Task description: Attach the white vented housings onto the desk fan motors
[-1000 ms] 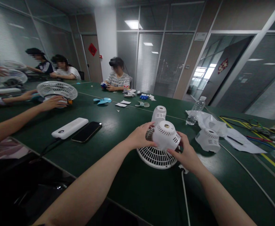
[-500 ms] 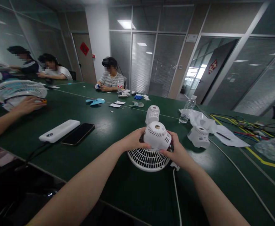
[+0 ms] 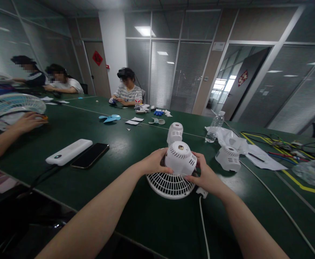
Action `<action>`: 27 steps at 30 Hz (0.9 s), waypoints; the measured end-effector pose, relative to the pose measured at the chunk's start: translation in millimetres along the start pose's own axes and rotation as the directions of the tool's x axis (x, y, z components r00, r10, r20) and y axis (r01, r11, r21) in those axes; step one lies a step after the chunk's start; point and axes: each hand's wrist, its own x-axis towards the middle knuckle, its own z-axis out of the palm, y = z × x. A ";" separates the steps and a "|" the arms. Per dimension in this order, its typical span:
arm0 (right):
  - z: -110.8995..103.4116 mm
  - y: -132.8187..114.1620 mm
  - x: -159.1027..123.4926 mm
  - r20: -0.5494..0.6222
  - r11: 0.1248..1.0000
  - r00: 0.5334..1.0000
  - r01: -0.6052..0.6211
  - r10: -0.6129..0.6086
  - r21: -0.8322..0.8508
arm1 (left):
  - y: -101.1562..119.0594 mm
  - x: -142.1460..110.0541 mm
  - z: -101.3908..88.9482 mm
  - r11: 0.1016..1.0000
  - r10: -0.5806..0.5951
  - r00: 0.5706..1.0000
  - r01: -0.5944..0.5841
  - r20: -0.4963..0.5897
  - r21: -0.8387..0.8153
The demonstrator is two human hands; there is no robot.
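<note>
Both my hands grip a white slotted fan motor housing [image 3: 180, 158] from its two sides. My left hand [image 3: 157, 162] has its thumb along the near left face, and my right hand [image 3: 200, 169] wraps the right side; the far fingers are partly hidden. Under the housing a round white fan grille [image 3: 170, 187] lies on the table; whether the two are joined I cannot tell. A small white piece [image 3: 202, 192] with a white cord [image 3: 204, 223] sits at the grille's right edge. Just behind stands another white housing [image 3: 175, 132].
To the right are a third housing [image 3: 228, 158], a water bottle [image 3: 215, 126], paper [image 3: 266, 157] and tangled wires [image 3: 286, 144]. On the left lie a power bank [image 3: 69, 151] and a phone [image 3: 90, 155]. A co-worker's hand [image 3: 29, 122] touches another fan [image 3: 15, 106]. Blue fan blades [image 3: 109, 118] lie farther back.
My hands stay around the housing with hardly any movement. At the left, the co-worker's fan and hand have shifted slightly further left.
</note>
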 end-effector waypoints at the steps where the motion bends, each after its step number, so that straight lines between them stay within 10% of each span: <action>1: -0.7 -0.5 -0.5 0.011 1.000 1.000 0.001 -0.001 -0.001 | -0.3 -0.3 0.2 1.000 0.012 1.000 -0.012 -0.005 0.010; 15: 10.4 6.1 2.2 -0.258 0.975 0.966 -0.081 0.026 -0.208 | -14.5 5.8 0.2 0.974 -0.030 0.981 0.072 -0.191 0.216; 27: 10.8 -6.4 -4.5 -0.148 0.999 0.989 -0.017 0.022 0.039 | -32.0 12.3 3.6 0.921 -0.166 0.959 0.234 -0.229 0.312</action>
